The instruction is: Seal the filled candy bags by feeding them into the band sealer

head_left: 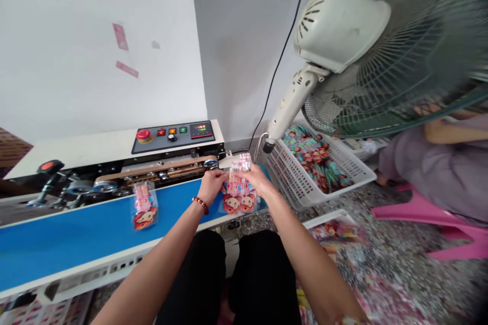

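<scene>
At the right end of the blue conveyor belt (95,223), clear plastic packets (239,203) with red-haired cartoon heads and pink contents lie side by side and overlap. My right hand (258,181) is closed on their upper right part. My left hand (212,186), with a beaded bracelet (200,205) at the wrist, pinches at the upper left edge of a packet; its fingertips are partly hidden. Further left, a single similar packet (145,206) lies on the belt, its upper end by the rollers of the band sealing machine (168,170).
The machine's control panel (173,136) has a red stop button and lit digits. A large fan (343,30) leans in from the upper right. White basket (290,188) of packets, pink stool (415,213) and seated person (438,172) are at right.
</scene>
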Demonstrator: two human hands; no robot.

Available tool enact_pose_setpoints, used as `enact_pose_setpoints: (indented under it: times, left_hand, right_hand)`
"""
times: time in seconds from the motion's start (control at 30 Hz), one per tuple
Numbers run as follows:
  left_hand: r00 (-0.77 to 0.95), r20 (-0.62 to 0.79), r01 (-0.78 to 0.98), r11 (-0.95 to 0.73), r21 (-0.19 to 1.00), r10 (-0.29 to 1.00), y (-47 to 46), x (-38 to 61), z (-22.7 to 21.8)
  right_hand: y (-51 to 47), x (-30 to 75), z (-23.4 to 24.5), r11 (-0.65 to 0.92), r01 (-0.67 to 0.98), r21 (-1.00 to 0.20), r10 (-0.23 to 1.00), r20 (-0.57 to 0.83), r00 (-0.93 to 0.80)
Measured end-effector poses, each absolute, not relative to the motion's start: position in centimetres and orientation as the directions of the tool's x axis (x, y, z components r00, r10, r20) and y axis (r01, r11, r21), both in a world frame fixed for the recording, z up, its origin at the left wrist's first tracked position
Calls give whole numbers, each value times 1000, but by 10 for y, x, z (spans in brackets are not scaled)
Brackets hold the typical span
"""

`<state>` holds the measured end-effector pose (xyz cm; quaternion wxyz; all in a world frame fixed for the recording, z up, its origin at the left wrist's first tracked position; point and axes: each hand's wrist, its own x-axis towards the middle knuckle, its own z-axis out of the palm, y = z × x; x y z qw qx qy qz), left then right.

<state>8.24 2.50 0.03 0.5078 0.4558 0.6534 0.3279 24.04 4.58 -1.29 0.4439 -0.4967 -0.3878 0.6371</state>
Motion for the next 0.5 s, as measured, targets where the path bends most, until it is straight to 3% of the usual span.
enact_pose_setpoints:
  times: [0.1, 0.3, 0.43, 0.5]
  left_hand:
    - [-155, -464, 232, 489, 841, 872, 34, 78, -4]
    - [-244, -464, 266, 519, 812, 852, 35, 56, -11]
    - [-298, -407, 378, 498, 781, 863, 17, 21, -12]
    - [-379, -292, 480, 457, 749, 878, 1, 4, -9]
  right_hand:
    - [45, 252, -14, -302, -213, -929, 953, -299, -49]
    - [36, 264, -14, -356, -227, -906, 934, -350, -69]
    - [37, 252, -16, -351, -242, -904, 936, -334, -109]
    - [39, 245, -17, -356, -243, -903, 934, -335, -121]
